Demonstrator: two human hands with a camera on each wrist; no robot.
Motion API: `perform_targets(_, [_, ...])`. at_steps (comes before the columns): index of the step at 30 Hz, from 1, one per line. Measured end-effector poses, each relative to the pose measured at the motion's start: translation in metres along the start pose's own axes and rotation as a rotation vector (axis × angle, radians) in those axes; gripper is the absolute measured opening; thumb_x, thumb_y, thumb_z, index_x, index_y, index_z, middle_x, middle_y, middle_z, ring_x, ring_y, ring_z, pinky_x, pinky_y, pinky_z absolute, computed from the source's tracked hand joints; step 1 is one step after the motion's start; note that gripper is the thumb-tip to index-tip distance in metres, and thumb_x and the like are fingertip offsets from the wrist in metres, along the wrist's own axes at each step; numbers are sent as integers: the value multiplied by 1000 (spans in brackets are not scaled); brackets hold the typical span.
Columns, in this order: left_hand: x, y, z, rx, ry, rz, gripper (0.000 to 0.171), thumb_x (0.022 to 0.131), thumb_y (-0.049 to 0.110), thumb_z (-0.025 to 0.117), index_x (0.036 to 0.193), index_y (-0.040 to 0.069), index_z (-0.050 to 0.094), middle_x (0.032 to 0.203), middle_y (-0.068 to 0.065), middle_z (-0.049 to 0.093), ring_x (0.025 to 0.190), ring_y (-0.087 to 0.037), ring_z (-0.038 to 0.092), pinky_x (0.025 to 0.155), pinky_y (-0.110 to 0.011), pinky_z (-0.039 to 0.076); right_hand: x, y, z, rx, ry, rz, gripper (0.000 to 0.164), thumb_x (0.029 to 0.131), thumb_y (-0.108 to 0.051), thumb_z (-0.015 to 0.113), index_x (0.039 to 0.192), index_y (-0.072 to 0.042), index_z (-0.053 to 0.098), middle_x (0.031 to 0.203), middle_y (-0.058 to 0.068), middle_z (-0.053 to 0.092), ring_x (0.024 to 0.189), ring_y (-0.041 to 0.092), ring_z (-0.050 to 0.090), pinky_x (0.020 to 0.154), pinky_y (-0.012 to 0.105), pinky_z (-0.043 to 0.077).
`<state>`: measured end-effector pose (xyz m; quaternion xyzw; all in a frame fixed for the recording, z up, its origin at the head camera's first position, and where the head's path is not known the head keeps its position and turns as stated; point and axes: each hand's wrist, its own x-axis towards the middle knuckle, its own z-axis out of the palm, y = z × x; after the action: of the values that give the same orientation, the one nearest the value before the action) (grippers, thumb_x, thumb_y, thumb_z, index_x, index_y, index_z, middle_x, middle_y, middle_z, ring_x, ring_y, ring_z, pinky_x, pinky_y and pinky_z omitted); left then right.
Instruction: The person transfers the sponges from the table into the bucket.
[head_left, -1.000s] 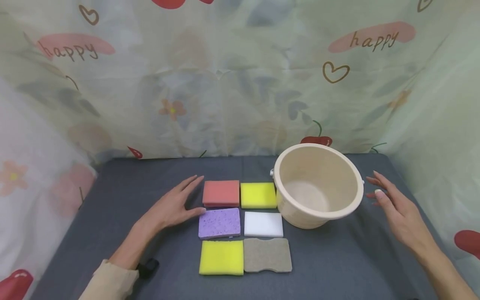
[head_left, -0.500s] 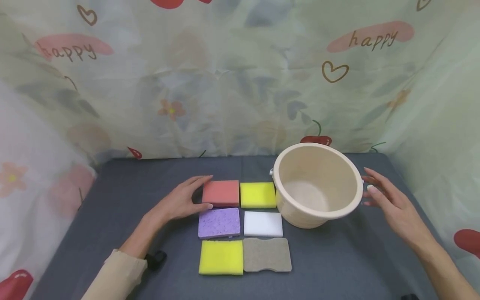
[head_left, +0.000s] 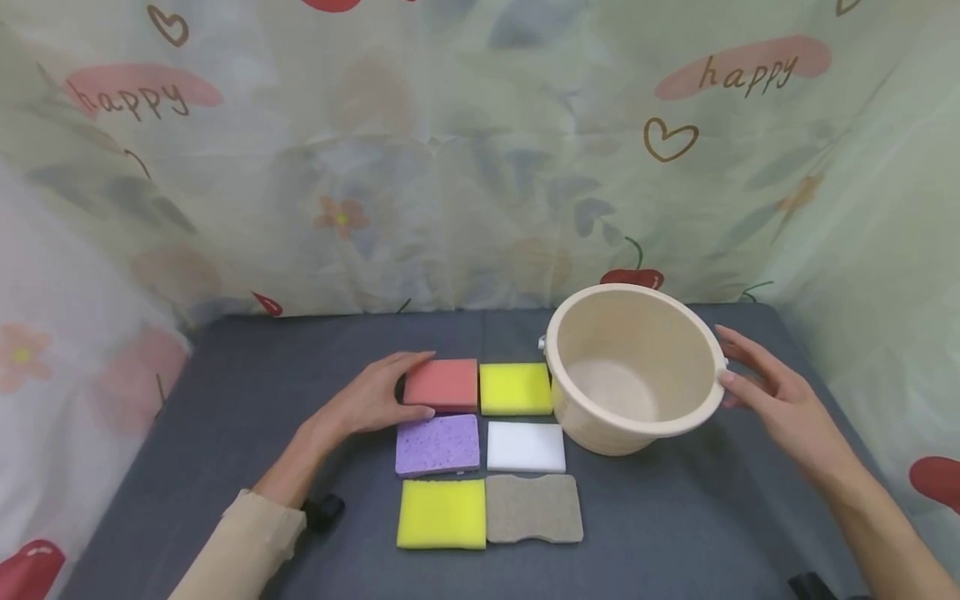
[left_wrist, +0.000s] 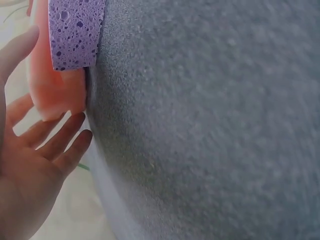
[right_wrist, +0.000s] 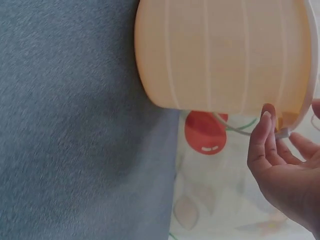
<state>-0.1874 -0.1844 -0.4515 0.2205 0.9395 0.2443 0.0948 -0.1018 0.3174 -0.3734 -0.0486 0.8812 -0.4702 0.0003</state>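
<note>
In the head view my left hand [head_left: 375, 396] reaches around the left end of a red sponge [head_left: 442, 383], fingers along its far edge and thumb by its near edge. The left wrist view shows those fingers spread and relaxed beside the sponge's end; firm contact cannot be told. A purple pored sponge [left_wrist: 75, 35] lies just in front of it. My right hand [head_left: 787, 408] holds the rim of a beige bucket [head_left: 618, 433], thumb at the lip. In the right wrist view its fingers bend under the rim, near the handle's pivot [right_wrist: 283, 133].
A yellow sponge [head_left: 516, 389] sits between the red one and the bucket. Closer are a white sponge [head_left: 527, 447], another yellow sponge [head_left: 442, 515] and a grey sponge with wavy edges [head_left: 534, 510]. Dark cloth [head_left: 652, 533] covers the table; a patterned curtain [head_left: 450, 250] hangs behind.
My left hand has moved right and now surrounds the red sponge's left end. The right hand has moved left to the bucket's rim, its thumb now touching. Sponges and bucket stay put.
</note>
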Motion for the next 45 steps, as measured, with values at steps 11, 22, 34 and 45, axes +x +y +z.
perform_targets(11, [7,3,1,-26,0,12,84,79,47,81,151,23,44,147,-4,49,131,-24,47,106,-50,41,6,-1,8,91,11,-6,58,103,-22,57,156,-19,34,141,-2,47,100,2,65,80,12,47])
perform_targets(22, [3,2,7,-35,3,25,79,81,42,81,149,24,47,137,0,55,118,-19,52,100,-44,46,3,3,16,321,-4,-9,61,101,-11,58,157,-15,32,153,5,36,115,-3,57,85,13,49])
perform_targets(34, [0,2,-3,-48,45,47,76,79,49,81,144,23,53,131,0,60,107,-17,55,93,-41,48,1,9,18,145,38,7,59,103,-21,56,157,-23,32,156,4,36,123,-4,47,86,9,45])
perform_targets(45, [2,14,-23,-81,105,44,78,77,55,80,144,24,54,135,-1,58,112,-20,54,95,-43,48,4,9,18,167,49,1,59,103,-20,55,157,-23,31,155,7,35,119,-8,50,87,9,44])
